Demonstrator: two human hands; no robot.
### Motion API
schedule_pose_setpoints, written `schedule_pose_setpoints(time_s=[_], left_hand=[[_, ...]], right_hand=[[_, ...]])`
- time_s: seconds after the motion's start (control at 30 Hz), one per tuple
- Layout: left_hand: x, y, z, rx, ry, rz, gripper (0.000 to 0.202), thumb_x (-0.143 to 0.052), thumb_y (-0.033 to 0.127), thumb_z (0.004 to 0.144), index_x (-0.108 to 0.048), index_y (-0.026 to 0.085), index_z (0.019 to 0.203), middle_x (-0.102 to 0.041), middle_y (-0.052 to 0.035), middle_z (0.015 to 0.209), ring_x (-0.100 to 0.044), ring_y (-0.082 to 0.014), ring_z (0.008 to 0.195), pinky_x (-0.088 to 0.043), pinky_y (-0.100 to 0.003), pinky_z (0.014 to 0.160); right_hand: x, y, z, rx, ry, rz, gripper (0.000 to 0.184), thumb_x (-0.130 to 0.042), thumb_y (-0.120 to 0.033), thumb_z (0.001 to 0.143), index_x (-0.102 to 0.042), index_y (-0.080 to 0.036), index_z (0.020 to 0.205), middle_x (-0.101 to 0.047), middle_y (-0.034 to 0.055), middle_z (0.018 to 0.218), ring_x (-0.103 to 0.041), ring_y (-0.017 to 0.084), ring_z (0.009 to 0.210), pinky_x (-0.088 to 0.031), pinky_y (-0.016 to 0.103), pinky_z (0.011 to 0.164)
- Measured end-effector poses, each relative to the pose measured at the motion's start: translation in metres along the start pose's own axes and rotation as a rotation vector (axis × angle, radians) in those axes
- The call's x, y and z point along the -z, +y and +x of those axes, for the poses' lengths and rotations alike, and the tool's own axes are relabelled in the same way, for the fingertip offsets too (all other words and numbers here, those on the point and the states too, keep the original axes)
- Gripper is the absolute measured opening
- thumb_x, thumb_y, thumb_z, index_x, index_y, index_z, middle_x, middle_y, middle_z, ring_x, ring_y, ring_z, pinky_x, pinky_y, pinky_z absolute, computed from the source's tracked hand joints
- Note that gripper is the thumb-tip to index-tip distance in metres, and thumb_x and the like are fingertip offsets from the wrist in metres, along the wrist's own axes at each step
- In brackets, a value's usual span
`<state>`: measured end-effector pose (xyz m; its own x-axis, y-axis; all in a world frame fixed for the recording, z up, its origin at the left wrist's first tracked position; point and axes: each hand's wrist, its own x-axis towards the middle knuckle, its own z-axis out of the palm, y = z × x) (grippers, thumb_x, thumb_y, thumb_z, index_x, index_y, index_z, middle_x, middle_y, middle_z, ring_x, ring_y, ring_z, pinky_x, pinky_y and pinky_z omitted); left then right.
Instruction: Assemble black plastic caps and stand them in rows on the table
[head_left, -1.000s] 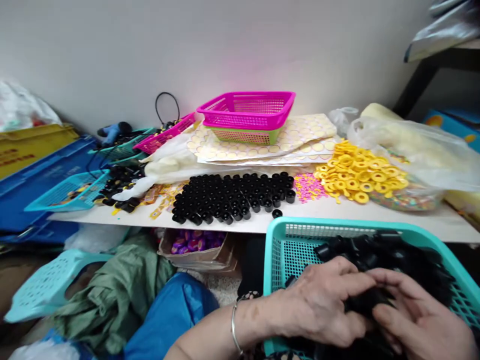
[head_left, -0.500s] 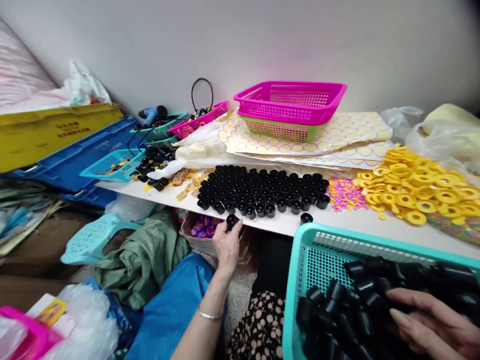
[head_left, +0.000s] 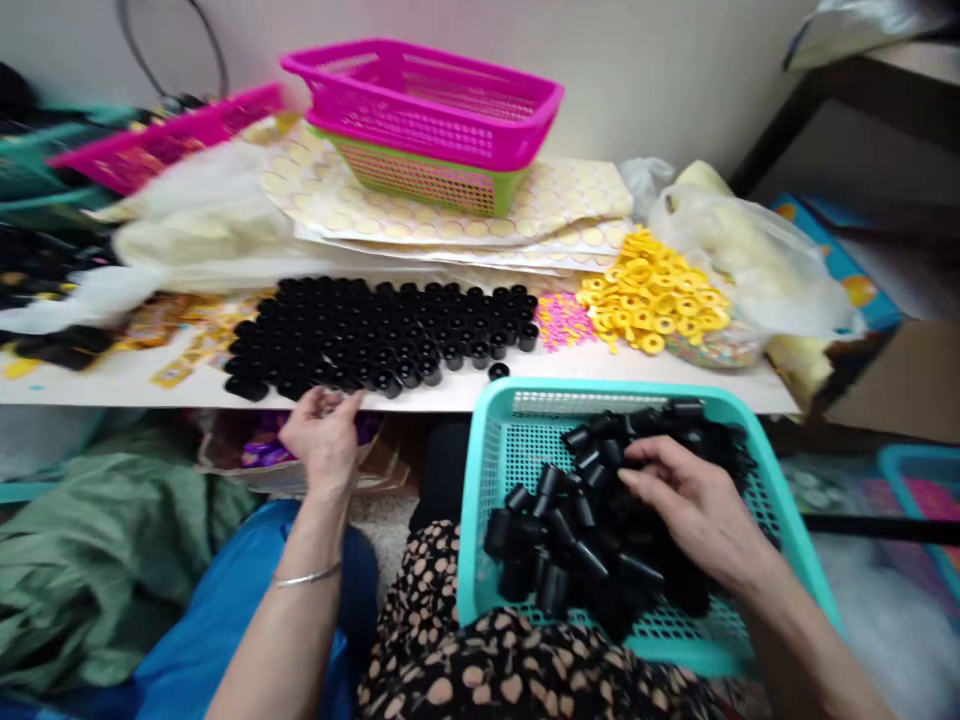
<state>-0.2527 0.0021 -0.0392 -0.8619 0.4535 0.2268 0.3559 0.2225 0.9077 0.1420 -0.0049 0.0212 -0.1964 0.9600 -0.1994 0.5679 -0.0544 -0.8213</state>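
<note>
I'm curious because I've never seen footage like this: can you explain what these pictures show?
There is no machine here, just a person's two bare hands. One camera, worn on the head, looks forward and down. On the white table stand rows of black caps, near yellow rings and a pink basket stacked on a green basket. The left hand is at the rows' front edge. The right hand reaches into a turquoise basket of black pieces. Whether either holds anything is unclear.
</note>
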Motion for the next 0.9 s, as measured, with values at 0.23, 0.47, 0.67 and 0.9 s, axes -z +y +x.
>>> schedule_pose_setpoints(time_s=[0.23,0.47,0.67,0.9], left_hand=[[0.017,0.086,-0.062,0.308,-0.294,-0.529,0.021,-0.076,0.026,0.063,-0.065,0.014,0.076,-0.060,0.0014,0.066,-0.051,-0.0095,0.059,-0.041,-0.020,0.051],[-0.001,0.140,-0.100,0.914,-1.309,-0.670,0.029,-0.069,0.031,0.072,-0.065,0.008,0.089,-0.063,-0.0101,0.090,-0.058,-0.0139,0.072,-0.047,-0.023,0.057],[-0.015,0.129,-0.121,0.754,-1.525,-0.619,0.037,-0.071,0.006,0.057,-0.062,0.012,0.092,-0.061,-0.0045,0.090,-0.056,-0.0097,0.073,-0.043,-0.019,0.063],[-0.021,0.132,-0.144,0.429,-1.467,-0.437,0.033,-0.073,0.013,0.066,-0.058,0.015,0.096,-0.061,0.0006,0.082,-0.053,-0.0085,0.072,-0.040,-0.020,0.064]], right_hand=[[0.013,0.013,0.017,0.302,-0.034,-0.440,0.018,-0.043,-0.015,0.085,-0.058,-0.018,0.093,-0.060,0.0069,0.097,-0.054,0.021,0.088,-0.042,0.033,0.078],[-0.015,-0.010,0.029,0.523,-0.379,-0.924,0.021,-0.049,-0.005,0.071,-0.062,-0.018,0.083,-0.062,0.0074,0.087,-0.049,0.024,0.086,-0.037,0.036,0.072],[-0.009,-0.001,0.030,0.503,-0.308,-0.780,0.016,-0.047,-0.010,0.081,-0.060,-0.016,0.089,-0.059,0.0094,0.094,-0.049,0.024,0.089,-0.039,0.038,0.077],[0.011,-0.004,0.003,0.242,-0.268,0.171,0.023,-0.055,-0.013,0.082,-0.055,-0.023,0.103,-0.057,0.0009,0.102,-0.053,0.017,0.094,-0.043,0.029,0.081]])
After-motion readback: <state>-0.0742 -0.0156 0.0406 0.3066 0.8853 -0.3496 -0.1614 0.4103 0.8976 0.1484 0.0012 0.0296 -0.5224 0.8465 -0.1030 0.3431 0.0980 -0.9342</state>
